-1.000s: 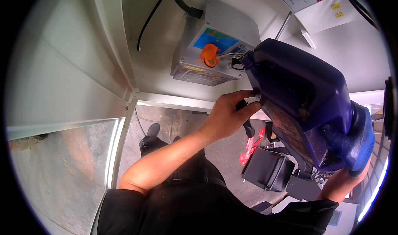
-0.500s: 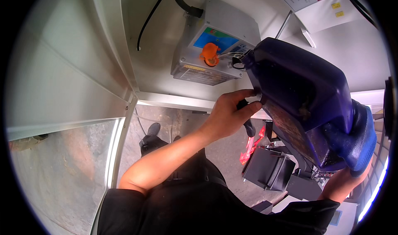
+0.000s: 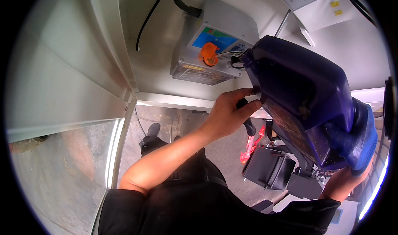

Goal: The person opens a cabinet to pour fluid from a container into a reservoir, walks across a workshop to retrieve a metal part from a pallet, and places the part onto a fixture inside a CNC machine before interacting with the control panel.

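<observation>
A large dark blue plastic jug point(image 3: 302, 98) is tilted, its spout end pointing toward a grey control box point(image 3: 215, 36) with an orange knob point(image 3: 208, 54). My left hand point(image 3: 228, 113) grips the jug's near lower edge by the spout, fingers curled around a dark handle. My right hand point(image 3: 342, 181) holds the jug's bottom end from below at the lower right; a blue cloth or glove point(image 3: 356, 139) lies between the hand and the jug. The jug hides most of the right hand's fingers.
A black corrugated cable point(image 3: 180, 1) runs into the control box on the white machine wall point(image 3: 103, 48). Below are black machine parts point(image 3: 269, 168), a red item point(image 3: 251, 146), my black shoe point(image 3: 150, 137) and a grey concrete floor point(image 3: 62, 168).
The jug has shifted very slightly; both hands keep the same hold. Nothing else differs.
</observation>
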Demonstrator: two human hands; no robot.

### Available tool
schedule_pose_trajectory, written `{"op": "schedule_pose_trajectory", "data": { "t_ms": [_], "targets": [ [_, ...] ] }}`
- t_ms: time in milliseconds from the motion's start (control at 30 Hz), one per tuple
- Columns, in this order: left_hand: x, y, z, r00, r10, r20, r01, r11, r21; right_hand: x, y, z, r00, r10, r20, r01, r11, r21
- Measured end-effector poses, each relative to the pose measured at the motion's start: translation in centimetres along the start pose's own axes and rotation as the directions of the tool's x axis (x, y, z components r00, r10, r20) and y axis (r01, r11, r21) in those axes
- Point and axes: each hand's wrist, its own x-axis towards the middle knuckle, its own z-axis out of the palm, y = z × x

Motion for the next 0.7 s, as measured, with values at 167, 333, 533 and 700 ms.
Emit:
{"op": "schedule_pose_trajectory", "data": {
  "t_ms": [167, 333, 533, 700],
  "targets": [
    [0.01, -0.05, -0.07, 1.000, -0.002, 0.007, 0.002, 1.000, -0.018, -0.06, -0.02, -0.12, 1.000, -0.004, -0.008, 0.004, 1.000, 0.003],
    [0.04, -0.02, -0.06, 1.000, 0.005, 0.005, -0.005, 1.000, -0.015, -0.01, 0.03, -0.31, 1.000, -0.007, -0.021, 0.007, 1.000, -0.001],
    [0.06, -0.10, -0.11, 1.000, 0.017, 0.012, -0.017, 0.999, -0.035, 0.20, 0.11, -0.34, 0.999, -0.008, -0.039, 0.008, 1.000, -0.002],
    [0.18, 0.29, -0.31, 0.998, 0.017, 0.066, -0.018, 1.000, 0.010, 0.13, 0.17, -0.65, 0.999, -0.008, -0.043, 0.008, 1.000, -0.006]
  ]
}}
